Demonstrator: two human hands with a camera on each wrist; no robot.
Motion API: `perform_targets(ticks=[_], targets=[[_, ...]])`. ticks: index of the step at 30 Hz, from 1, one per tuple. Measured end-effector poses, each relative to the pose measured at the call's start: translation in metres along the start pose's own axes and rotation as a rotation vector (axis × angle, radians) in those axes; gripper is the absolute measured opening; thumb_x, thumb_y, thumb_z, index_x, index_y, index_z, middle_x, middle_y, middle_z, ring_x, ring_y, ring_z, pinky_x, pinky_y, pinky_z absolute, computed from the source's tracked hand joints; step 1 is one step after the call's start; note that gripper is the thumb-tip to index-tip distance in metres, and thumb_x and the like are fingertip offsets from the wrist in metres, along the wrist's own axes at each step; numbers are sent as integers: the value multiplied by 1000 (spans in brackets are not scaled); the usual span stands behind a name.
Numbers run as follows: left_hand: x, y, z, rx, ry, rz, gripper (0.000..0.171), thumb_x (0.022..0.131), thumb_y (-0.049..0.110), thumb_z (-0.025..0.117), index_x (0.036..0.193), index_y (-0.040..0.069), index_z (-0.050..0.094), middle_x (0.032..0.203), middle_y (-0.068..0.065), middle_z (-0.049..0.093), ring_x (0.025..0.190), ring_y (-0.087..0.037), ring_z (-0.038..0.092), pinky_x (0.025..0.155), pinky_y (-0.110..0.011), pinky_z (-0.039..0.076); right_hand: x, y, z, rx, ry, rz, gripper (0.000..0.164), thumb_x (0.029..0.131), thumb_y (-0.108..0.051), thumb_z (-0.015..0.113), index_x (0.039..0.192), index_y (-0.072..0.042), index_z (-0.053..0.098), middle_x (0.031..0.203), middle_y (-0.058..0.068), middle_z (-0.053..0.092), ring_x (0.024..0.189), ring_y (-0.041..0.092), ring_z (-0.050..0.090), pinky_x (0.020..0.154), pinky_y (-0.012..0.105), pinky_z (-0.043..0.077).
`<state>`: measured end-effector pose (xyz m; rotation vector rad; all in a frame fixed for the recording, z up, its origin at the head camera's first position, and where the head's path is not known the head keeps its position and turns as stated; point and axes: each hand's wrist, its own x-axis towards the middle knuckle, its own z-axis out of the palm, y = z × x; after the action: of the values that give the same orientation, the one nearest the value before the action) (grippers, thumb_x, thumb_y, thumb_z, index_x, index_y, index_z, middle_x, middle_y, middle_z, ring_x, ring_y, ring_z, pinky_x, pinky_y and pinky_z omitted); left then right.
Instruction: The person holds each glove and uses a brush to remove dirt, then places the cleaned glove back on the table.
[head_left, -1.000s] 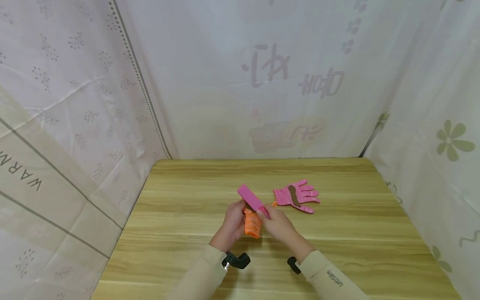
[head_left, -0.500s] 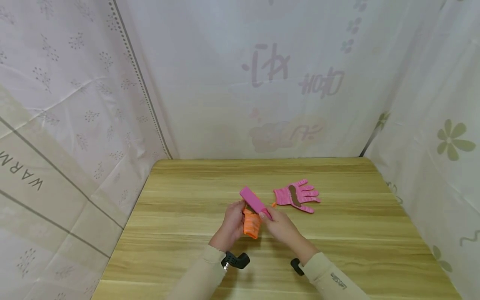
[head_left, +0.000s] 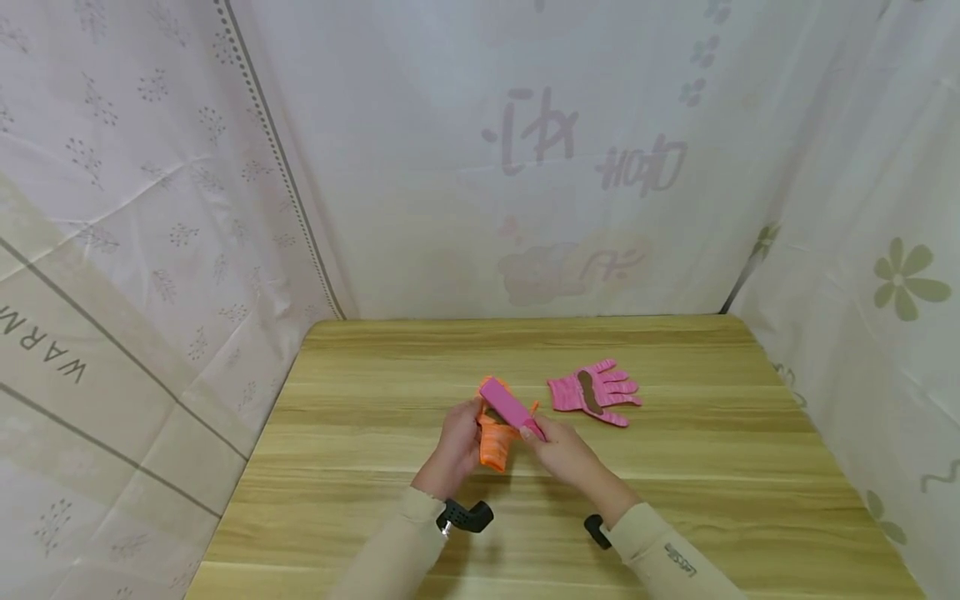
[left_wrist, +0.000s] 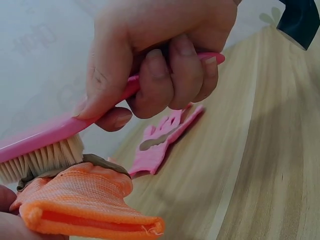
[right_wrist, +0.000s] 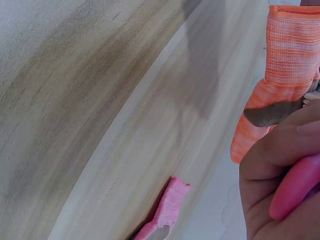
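Note:
An orange knit glove [head_left: 493, 447] with a brown patch [right_wrist: 272, 114] is held by my left hand [head_left: 456, 437] above the table. Its cuff hangs toward me, and the left fingers are partly hidden behind it. Curled around the handle of a pink brush [head_left: 506, 403] is my right hand [head_left: 561, 451]. In the left wrist view the brush's pale bristles [left_wrist: 47, 156] press against the brown patch. To the right, a pink knit glove [head_left: 611, 390] lies flat with its fingers spread, bearing a brown patch of its own.
Everything is over a wood-grain table [head_left: 375, 367]. Light patterned curtains [head_left: 420, 167] enclose it at the back and on both sides. Each wrist carries a black device, such as the left wrist device [head_left: 468, 517].
My left hand and the orange glove have shifted slightly left, showing more orange beyond the brush. The right hand and brush have moved a little right and toward me. The pink glove stays put.

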<state>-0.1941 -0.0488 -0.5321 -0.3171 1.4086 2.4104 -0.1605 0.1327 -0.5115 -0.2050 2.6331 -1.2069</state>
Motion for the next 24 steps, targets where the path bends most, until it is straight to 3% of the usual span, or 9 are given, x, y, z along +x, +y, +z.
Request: perform_targets(ticks=[6,11,19,24], targets=[[-2,5,-2,-21,-1,-8,34,112,27,33,123,-2,48,93,-2,61,80,-10,62,67,-26,54,-2,1,0,-14,17,0,30,106,-29,53,120,-6,64,90,7,62,78,18,52,72,35,44],[-2,9,-6,-19,0,20,44,113,27,30,137,-8,42,103,-4,64,90,-12,65,73,-26,56,-4,6,-2,-10,8,22,24,106,-30,52,109,-9,63,77,4,51,70,18,47,66,32,39],[-1,13,-9,-25,17,33,45,113,25,29,136,-12,40,102,-5,62,90,-13,65,75,-27,57,-7,13,-4,-6,13,24,22,105,-29,54,97,-10,61,72,3,47,66,17,44,63,31,37],[-2,15,-12,-57,6,30,45,113,25,29,140,-10,38,99,-3,60,83,-10,61,68,-25,54,-10,16,-6,-55,36,30,29,105,-33,54,112,-8,66,81,4,55,76,18,50,72,36,43]])
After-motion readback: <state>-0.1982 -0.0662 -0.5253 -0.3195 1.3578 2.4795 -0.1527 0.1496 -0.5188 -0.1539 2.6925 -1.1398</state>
